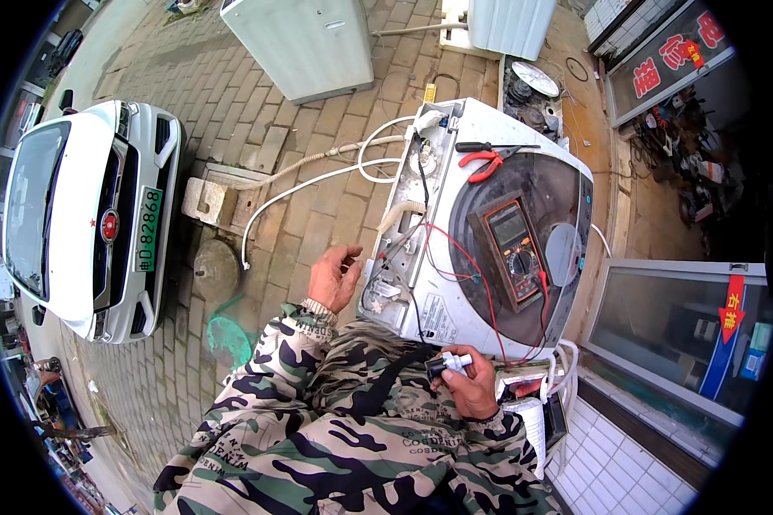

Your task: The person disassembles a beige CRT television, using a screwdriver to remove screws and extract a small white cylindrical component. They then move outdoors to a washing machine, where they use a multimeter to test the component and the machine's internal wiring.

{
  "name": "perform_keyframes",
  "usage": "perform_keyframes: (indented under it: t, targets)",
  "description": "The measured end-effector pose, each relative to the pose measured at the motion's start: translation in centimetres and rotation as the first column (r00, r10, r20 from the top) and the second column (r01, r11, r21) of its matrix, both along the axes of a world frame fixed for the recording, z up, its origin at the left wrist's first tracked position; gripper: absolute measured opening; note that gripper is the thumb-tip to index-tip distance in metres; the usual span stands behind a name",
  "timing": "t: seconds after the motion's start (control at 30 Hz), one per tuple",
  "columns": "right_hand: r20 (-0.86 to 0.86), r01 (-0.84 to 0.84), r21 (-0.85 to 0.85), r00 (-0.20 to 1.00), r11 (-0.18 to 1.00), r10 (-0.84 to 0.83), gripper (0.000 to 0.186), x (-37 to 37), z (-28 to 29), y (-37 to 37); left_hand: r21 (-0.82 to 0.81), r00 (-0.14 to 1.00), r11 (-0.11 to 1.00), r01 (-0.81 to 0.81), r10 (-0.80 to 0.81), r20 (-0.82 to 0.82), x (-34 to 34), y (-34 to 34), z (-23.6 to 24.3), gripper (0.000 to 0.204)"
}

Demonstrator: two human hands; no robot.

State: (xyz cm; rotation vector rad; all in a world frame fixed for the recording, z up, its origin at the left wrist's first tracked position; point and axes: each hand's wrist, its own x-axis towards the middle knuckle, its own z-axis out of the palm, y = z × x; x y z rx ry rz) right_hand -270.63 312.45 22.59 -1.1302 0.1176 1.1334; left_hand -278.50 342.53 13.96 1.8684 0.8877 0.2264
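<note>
My right hand (472,388) grips a small white plastic part with a black end (448,366), just off the near edge of a top-loading washing machine (438,283). Loosely bent, with fingers apart and nothing seen in them, my left hand (335,276) is beside the machine's opened rear panel. Wires, a corrugated hose (400,215) and fittings are exposed there. On the dark lid lies a multimeter (517,249), its red and black leads running to the panel and over the near edge. Red-handled pliers (481,163) and a black-handled screwdriver (474,148) rest at the lid's far side.
A white hose (296,184) curves over the brick paving to the left, near a concrete block (208,202) and a green net (229,339). Two more appliance cabinets, one a white cabinet (305,47), stand beyond. A white car (86,223) is parked left; a doorway and glass door (670,322) are right.
</note>
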Motion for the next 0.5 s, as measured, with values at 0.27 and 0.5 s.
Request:
perform_keyframes:
  t: [0.27,0.5]
  targets:
    - [0.061,-0.045,-0.053,0.997,0.998,0.048,0.043,-0.5,-2.3,2.1,0.094,0.972,0.989,0.118,-0.095,-0.217,6.5,3.9,-2.2,0.048]
    - [0.297,0.130,-0.067,0.949,0.989,-0.105,0.046,0.2,-2.5,7.2,0.209,0.846,0.892,0.400,-0.272,-0.458,13.2,5.5,-1.4,0.059]
